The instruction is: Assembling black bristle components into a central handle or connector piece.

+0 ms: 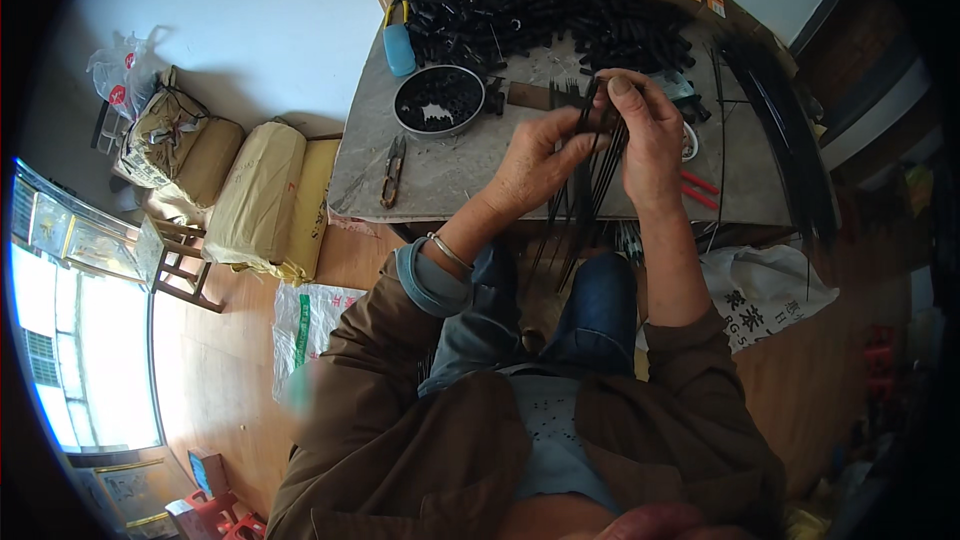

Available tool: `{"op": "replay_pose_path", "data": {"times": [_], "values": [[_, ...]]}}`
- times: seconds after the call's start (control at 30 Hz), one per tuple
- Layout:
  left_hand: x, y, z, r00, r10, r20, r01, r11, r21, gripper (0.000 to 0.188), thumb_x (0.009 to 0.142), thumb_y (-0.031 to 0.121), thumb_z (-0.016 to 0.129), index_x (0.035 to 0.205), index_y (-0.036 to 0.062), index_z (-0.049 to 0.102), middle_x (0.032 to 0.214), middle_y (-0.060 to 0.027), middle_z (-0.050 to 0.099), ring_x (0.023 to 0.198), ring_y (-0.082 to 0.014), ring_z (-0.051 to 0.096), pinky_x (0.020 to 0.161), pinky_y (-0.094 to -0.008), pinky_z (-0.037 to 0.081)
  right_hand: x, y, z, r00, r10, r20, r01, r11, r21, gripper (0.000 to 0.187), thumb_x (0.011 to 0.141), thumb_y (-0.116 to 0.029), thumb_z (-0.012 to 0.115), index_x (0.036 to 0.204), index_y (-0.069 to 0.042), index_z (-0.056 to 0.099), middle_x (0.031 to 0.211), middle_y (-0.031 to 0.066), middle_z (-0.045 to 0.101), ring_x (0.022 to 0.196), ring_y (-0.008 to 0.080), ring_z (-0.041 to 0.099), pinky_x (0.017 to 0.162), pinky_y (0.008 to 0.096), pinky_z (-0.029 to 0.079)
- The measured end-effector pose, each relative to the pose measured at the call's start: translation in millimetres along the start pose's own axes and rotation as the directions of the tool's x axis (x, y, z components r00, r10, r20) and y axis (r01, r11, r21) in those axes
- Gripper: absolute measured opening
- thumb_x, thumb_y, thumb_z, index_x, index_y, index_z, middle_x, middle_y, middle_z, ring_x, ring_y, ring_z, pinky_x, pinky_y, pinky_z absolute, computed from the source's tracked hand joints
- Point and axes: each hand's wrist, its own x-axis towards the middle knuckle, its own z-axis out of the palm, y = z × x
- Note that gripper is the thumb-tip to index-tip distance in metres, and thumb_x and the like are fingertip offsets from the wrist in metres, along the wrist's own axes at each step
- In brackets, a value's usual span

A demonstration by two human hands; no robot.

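Observation:
Over the table's near edge, my right hand (652,145) is closed around a bundle of thin black rods (603,168), which hang down toward my knees. My left hand (540,158) meets it from the left, its fingers bent and pinched on the rods near their upper ends. The left fingertips are slightly blurred. Behind my hands lies a flat brown block (530,95). A round dark bowl (481,118) holding small black pieces stands to the left, with thread snips (393,172) in front of it.
A large heap of short black tubes (560,15) covers the table's back. Long black rods (775,130) lie along its right side, near a red-handled tool (699,190). A blue object (398,50) stands at the back left. Wrapped bales (258,190) sit left of the table (350,180).

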Motion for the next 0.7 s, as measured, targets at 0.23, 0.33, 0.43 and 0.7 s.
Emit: {"op": "replay_pose_path", "data": {"times": [0.23, 0.33, 0.43, 0.7], "values": [[-20.4, -31.2, 6.9, 0.949, -0.159, 0.273, 0.198, 0.973, -0.122, 0.028, 0.092, 0.022, 0.064, 0.111, 0.0018, 0.065, 0.089, -0.0105, 0.068, 0.083, -0.0199, 0.065, 0.075, -0.0335, 0.051, 2.3, -2.9, 8.1, 0.993, 0.044, 0.106, -0.041, 0.999, -0.023, 0.025, 0.098, -0.02, 0.057, 0.109, 0.001, 0.066, 0.089, 0.0047, 0.067, 0.084, 0.0119, 0.064, 0.079, 0.0254, 0.051], [-25.8, -60.2, 8.5, 0.927, -0.061, 0.369, 0.063, 0.998, 0.007, 0.032, 0.09, 0.029, 0.066, 0.107, 0.0019, 0.068, 0.097, -0.0112, 0.068, 0.102, -0.0244, 0.062, 0.088, -0.0399, 0.048, 1.7, -0.6, 9.9, 0.994, 0.023, 0.103, -0.022, 1.0, -0.009, 0.025, 0.099, -0.018, 0.055, 0.11, 0.002, 0.065, 0.089, 0.0053, 0.067, 0.083, 0.012, 0.064, 0.079, 0.0248, 0.051], [-35.2, -69.7, 14.8, 0.899, 0.09, 0.428, -0.226, 0.934, 0.277, 0.038, 0.089, 0.038, 0.064, 0.102, 0.0024, 0.07, 0.111, -0.014, 0.065, 0.125, -0.029, 0.049, 0.106, -0.048, 0.034, 3.9, 3.0, 9.8, 0.994, -0.024, 0.103, 0.031, 0.997, -0.073, 0.025, 0.099, -0.017, 0.055, 0.11, 0.003, 0.065, 0.089, 0.0062, 0.066, 0.084, 0.0127, 0.064, 0.079, 0.0246, 0.051], [-32.8, -79.9, 11.3, 0.833, 0.024, 0.552, -0.345, 0.803, 0.486, 0.067, 0.09, 0.053, 0.056, 0.134, 0.0019, 0.052, 0.139, -0.0186, 0.05, 0.139, -0.0321, 0.036, 0.119, -0.0518, 0.012, 24.6, 9.8, -31.0, 0.851, 0.202, 0.485, -0.11, 0.971, -0.211, 0.047, 0.094, -0.021, 0.063, 0.133, 0.003, 0.051, 0.112, 0.0107, 0.066, 0.106, 0.0195, 0.062, 0.096, 0.0318, 0.048]]}}
